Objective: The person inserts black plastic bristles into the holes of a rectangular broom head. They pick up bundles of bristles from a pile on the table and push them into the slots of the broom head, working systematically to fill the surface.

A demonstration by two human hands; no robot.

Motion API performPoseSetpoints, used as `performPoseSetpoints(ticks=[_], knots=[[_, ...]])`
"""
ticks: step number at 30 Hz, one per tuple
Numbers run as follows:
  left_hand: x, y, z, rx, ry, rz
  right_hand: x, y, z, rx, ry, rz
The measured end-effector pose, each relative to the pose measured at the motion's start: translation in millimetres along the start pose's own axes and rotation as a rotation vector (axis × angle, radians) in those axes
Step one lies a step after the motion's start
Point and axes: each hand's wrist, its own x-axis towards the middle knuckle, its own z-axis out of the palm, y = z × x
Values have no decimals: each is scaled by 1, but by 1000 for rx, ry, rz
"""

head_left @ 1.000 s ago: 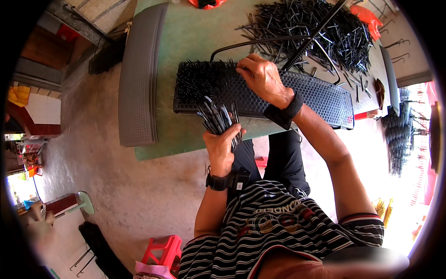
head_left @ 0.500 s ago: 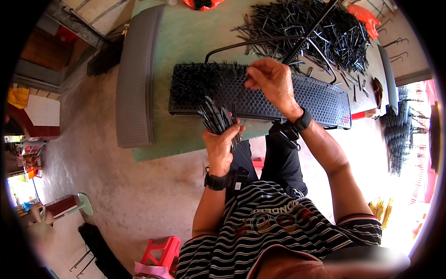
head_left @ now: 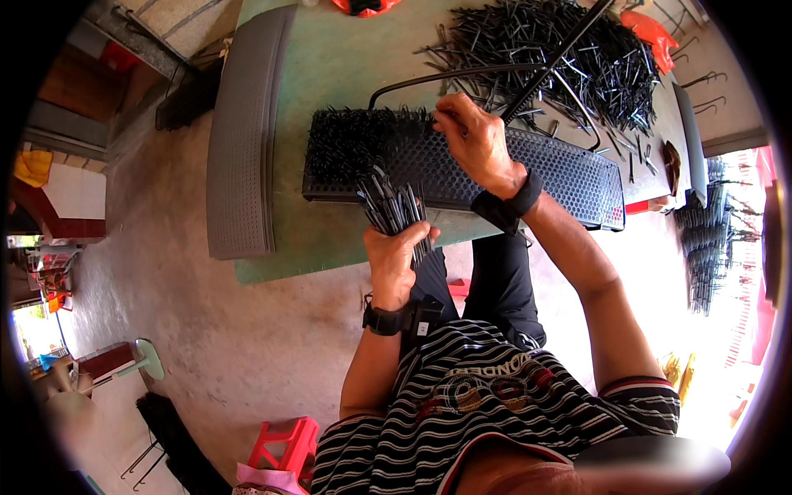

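1. Head view: left hand [head_left: 396, 252] closed around a bundle of black pins [head_left: 394, 205], held just in front of the perforated black panel [head_left: 528, 169] lying on the green table [head_left: 346, 58].
2. Right hand [head_left: 477, 140] at the panel's far edge, fingertips pinched together, seemingly on one pin; too small to confirm.
3. Best pressed straight down, row after row, beside the filled patch [head_left: 355, 144].
4. Loose pile [head_left: 544, 49] within reach behind.

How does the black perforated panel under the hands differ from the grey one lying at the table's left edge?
The black perforated panel carries upright pins at its left end; the grey perforated panel is bare. The black one lies crosswise before the person, the grey one lengthwise along the green table edge. Both are long and perforated.
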Motion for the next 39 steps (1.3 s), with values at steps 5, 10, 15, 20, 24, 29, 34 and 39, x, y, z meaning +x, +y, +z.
performPoseSetpoints(ticks=[5, 10, 15, 20, 24, 29, 34, 39], knots=[[2, -2, -3, -15, -21, -5, 2, 5, 3, -98, -70, -53], [-2, -1, -4, 48, -45, -20, -3, 6, 3, -315, -173, -103], [-6, 1, 2, 151, -136, -11, -3, -20, -6, 185, -464, 309], [-4, -11, -1, 215, -215, -33, 4, -26, -15, 398, -418, 710], [-4, -12, -7, 201, -176, -48, 9, -26, -13, 394, -59, 514], [-5, -10, -9, 132, -135, -25, 2, -16, 4, 216, 73, 257], [-5, -4, -9, 97, -98, -42, -2, -12, 14, 140, 38, 225], [-6, -1, -9, 98, -83, -42, -4, -2, 23, 35, -48, 132]])
